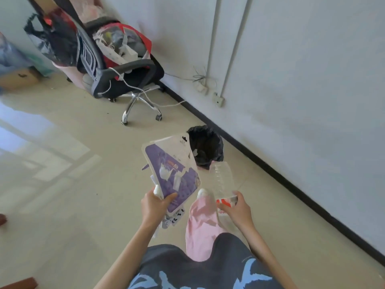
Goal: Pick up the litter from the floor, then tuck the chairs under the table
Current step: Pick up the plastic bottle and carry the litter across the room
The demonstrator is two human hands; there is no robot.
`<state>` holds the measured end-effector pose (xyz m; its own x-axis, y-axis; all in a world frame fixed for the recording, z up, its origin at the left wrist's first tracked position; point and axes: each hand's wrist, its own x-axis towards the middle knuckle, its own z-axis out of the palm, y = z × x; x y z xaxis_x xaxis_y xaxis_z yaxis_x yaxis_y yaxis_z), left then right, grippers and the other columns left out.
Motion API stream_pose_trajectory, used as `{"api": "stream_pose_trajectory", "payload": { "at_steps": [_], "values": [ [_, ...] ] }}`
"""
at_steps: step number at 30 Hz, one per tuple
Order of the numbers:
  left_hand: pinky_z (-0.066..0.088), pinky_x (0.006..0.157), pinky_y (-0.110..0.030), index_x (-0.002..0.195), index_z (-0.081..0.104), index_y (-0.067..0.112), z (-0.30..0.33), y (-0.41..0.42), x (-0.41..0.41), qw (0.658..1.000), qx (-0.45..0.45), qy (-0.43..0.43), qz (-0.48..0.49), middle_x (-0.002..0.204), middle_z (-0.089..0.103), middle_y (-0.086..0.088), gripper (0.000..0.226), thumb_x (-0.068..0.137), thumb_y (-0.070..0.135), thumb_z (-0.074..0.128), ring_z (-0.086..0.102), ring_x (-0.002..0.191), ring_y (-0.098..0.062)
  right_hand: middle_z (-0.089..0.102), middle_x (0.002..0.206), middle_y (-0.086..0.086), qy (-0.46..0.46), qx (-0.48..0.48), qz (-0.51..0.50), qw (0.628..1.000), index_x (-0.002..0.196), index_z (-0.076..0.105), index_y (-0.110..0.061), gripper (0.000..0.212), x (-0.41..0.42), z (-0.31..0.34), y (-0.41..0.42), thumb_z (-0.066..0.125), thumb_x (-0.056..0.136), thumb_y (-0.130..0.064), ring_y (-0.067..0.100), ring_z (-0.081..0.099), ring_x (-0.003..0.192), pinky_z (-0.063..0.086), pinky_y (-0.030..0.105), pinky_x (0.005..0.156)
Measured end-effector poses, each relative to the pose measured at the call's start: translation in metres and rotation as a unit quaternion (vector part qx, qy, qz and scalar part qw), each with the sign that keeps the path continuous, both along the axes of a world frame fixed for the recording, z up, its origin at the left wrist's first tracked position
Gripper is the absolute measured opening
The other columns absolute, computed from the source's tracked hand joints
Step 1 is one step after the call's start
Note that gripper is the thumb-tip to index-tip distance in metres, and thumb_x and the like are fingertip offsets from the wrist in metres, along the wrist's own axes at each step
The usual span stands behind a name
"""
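Closest in, two bare arms reach forward over a dark printed shirt and one pink trouser leg ending in a white shoe. The left hand has its fingers curled around a purple-and-white plastic package, thumb pressed on its front; some white item and at least one more printed wrapper sit in the same grip, though how many pieces lie under the package cannot be told. The right hand has its fingers wrapped around the labelled end of one clear plastic bottle, which slants up and away toward the bin. One bin lined with a black bag stands on the floor just ahead of both hands, near the dark skirting where floor meets wall; the package corner hides part of its rim. One office chair stands farther back by the same wall, piled with bags and clothes, a white cable trailing from it. One cardboard box sits at the far left, blurred. Bare tile lies open to the left of the bin. Brown shapes at the left and lower-left edges are cut off and unclear.
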<state>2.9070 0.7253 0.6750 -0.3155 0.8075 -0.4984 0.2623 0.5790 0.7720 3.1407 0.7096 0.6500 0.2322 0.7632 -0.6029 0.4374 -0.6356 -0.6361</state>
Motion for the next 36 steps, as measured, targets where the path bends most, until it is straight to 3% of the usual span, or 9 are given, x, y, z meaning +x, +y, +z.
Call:
{"api": "stream_pose_trajectory", "payload": {
  "at_steps": [3,6,11,15,21,25,30,33,36],
  "values": [
    [0.057,0.061,-0.046,0.071,0.063,0.022,-0.010,0.063,0.020,1.000,-0.030,0.000,0.009,0.068,0.070,-0.012,0.016,0.070,0.022,0.079,0.066,0.063,-0.033,0.055,0.122,0.005,-0.004,0.012,0.031,0.999,0.129,0.040,-0.014,0.069,0.011,0.002,0.090,0.074,0.074,-0.038,0.022,0.055,0.105,0.044,0.025,0.083],
    [0.047,0.052,-0.036,0.078,0.066,0.007,-0.015,0.125,0.035,0.998,-0.057,0.003,0.000,0.060,0.063,-0.010,0.022,0.069,0.023,0.080,0.056,0.053,-0.027,0.056,0.103,-0.002,0.007,0.008,0.059,0.998,0.119,0.045,-0.016,0.056,0.018,0.005,0.171,0.074,0.075,-0.034,0.012,0.053,0.084,0.039,0.014,0.061],
    [0.050,0.056,-0.036,0.090,0.064,0.006,-0.047,0.219,0.052,0.988,-0.133,0.004,-0.079,0.079,0.070,-0.012,0.036,0.067,0.027,0.080,0.065,0.071,-0.027,0.060,0.101,0.001,0.029,-0.089,0.003,0.996,0.116,0.050,-0.014,0.056,0.019,-0.027,0.267,0.076,0.071,-0.036,0.015,0.058,0.082,0.049,0.030,0.074],
    [0.045,0.062,-0.029,0.102,0.056,0.007,-0.095,0.282,0.066,0.968,-0.180,0.009,-0.173,0.093,0.067,-0.011,0.042,0.069,0.022,0.078,0.062,0.083,-0.026,0.047,0.133,0.011,0.047,-0.188,-0.048,0.980,0.140,0.028,-0.010,0.087,0.015,-0.085,0.314,0.069,0.073,-0.047,0.029,0.051,0.115,0.053,0.037,0.083],
    [0.038,0.059,-0.029,0.082,0.035,0.021,-0.204,0.359,0.086,0.944,-0.206,0.060,-0.249,0.070,0.040,0.004,0.031,0.082,0.009,0.063,0.047,0.075,-0.022,0.053,0.123,0.012,0.114,-0.274,-0.125,0.947,0.129,0.039,-0.014,0.072,0.013,-0.210,0.364,0.063,0.070,-0.049,0.031,0.059,0.103,0.056,0.047,0.081],
    [0.038,0.053,-0.026,0.088,0.043,0.008,-0.292,0.392,0.099,0.946,-0.234,0.013,-0.224,0.077,0.046,-0.007,0.019,0.075,0.000,0.055,0.045,0.066,-0.016,0.058,0.116,0.013,0.177,-0.357,-0.190,0.897,0.121,0.048,-0.016,0.057,0.018,-0.285,0.393,0.061,0.074,-0.046,0.031,0.059,0.101,0.056,0.040,0.075],
    [0.047,0.062,-0.030,0.099,0.052,0.008,-0.376,0.411,0.109,0.946,-0.294,-0.124,-0.060,0.084,0.056,-0.009,0.024,0.086,0.028,0.055,0.054,0.073,-0.021,0.062,0.107,0.012,0.218,-0.409,-0.229,0.856,0.120,0.048,-0.014,0.058,0.034,-0.354,0.407,0.068,0.074,-0.045,0.026,0.059,0.092,0.047,0.033,0.057],
    [0.043,0.096,-0.044,0.129,0.042,0.012,-0.406,0.418,0.107,0.951,-0.250,-0.169,0.069,0.116,0.054,-0.011,0.045,0.091,0.036,0.046,0.051,0.100,-0.025,0.058,0.120,0.014,0.239,-0.385,-0.271,0.850,0.127,0.043,-0.018,0.070,0.040,-0.384,0.408,0.068,0.070,-0.049,0.031,0.059,0.102,0.052,0.037,0.066],
    [0.028,0.107,-0.043,0.142,0.025,0.023,-0.405,0.419,0.110,0.950,-0.214,-0.203,0.101,0.135,0.039,0.001,0.051,0.095,0.033,0.040,0.037,0.123,-0.020,0.044,0.135,0.013,0.230,-0.333,-0.302,0.864,0.134,0.035,-0.017,0.061,0.042,-0.379,0.412,0.056,0.085,-0.046,0.036,0.049,0.118,0.048,0.048,0.091]
  ]
}}
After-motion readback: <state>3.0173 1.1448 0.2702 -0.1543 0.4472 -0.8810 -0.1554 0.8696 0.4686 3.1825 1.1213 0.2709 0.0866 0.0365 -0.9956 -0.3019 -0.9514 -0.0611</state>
